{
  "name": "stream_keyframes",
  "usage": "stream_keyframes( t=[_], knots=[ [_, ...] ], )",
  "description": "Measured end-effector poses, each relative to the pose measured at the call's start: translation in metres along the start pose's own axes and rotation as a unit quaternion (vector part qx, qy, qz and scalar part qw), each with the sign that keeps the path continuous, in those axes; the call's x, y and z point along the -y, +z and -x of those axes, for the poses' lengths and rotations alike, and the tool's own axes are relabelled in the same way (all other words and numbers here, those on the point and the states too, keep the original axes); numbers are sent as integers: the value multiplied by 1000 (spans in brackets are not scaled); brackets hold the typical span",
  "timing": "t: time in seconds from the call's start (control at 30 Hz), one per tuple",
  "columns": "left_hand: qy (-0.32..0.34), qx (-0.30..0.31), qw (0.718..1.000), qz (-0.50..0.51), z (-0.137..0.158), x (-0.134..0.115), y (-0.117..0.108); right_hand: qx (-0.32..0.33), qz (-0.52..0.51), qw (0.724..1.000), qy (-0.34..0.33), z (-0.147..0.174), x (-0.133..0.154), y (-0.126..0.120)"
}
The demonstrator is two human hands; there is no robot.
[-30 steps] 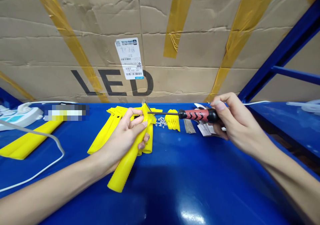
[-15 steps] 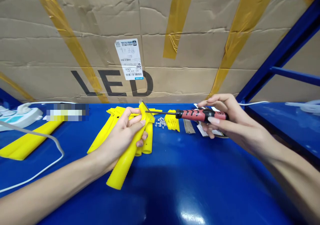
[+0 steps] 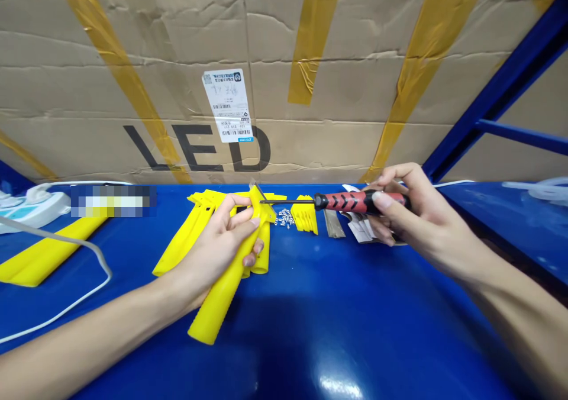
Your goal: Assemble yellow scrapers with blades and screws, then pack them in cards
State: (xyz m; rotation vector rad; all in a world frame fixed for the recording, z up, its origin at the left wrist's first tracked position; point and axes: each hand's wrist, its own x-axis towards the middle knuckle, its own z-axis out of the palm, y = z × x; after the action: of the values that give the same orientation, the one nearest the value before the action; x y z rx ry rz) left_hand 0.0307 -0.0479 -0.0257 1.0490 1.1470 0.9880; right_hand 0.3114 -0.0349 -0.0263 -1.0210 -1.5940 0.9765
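My left hand (image 3: 231, 234) is closed around a yellow plastic scraper handle (image 3: 217, 302), tilted with its head up and its hollow end toward me. At the head a thin blade-like edge shows. My right hand (image 3: 408, 205) grips the red and black handle of a screwdriver (image 3: 344, 202) between thumb and fingers. Its shaft lies level, pointing left, with the tip against the scraper's head; any screw under the tip is too small to make out. Behind my left hand lie several more yellow handles (image 3: 181, 240), partly hidden.
Small screws (image 3: 284, 218) lie in a pile beside short yellow plastic pieces (image 3: 304, 215). Grey metal strips (image 3: 333, 223) and white paper (image 3: 361, 228) are farther right. A power strip (image 3: 35, 210) with a white cable sits left on the blue table (image 3: 310, 329). A large cardboard box (image 3: 275, 51) stands behind.
My right hand has shifted slightly right and its fingers have rolled around the screwdriver's handle, which has turned. The tip stays at the scraper's head. My left hand has hardly moved.
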Motion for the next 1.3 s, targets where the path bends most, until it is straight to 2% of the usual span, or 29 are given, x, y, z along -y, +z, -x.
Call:
stream_keyframes(
  t=[0.1,0.27,0.33,0.47,0.57,0.67,0.77,0.87,1.0,1.07,1.23,1.3],
  knots=[
    [-7,2,1000,-4,0,1,1,-54,56,997,12,-1,-1,2],
    [6,1,1000,9,-2,0,-1,39,-14,999,23,1,1,-3],
    [10,10,1000,11,-2,-3,-2,35,-16,999,10,1,1,-2],
    [27,16,999,14,0,-6,-3,-33,31,999,11,-1,-2,4],
    [24,14,1000,14,0,-8,-3,0,-12,1000,26,0,-1,3],
    [12,10,1000,8,-1,-6,-3,28,-49,998,15,2,1,1],
    [1,10,1000,-12,-1,-2,-1,-13,6,1000,6,1,2,3],
    [-10,5,1000,-26,0,-1,1,-52,59,997,25,0,2,3],
    [4,7,1000,-10,-2,-1,0,26,24,999,14,2,4,-3],
    [10,15,1000,-11,-3,0,-2,41,22,999,-7,3,5,-4],
    [11,12,1000,-16,-2,3,-1,-30,69,997,12,0,4,1],
    [14,14,1000,-20,-2,3,-1,-17,65,998,10,0,3,-1]
  ],
)
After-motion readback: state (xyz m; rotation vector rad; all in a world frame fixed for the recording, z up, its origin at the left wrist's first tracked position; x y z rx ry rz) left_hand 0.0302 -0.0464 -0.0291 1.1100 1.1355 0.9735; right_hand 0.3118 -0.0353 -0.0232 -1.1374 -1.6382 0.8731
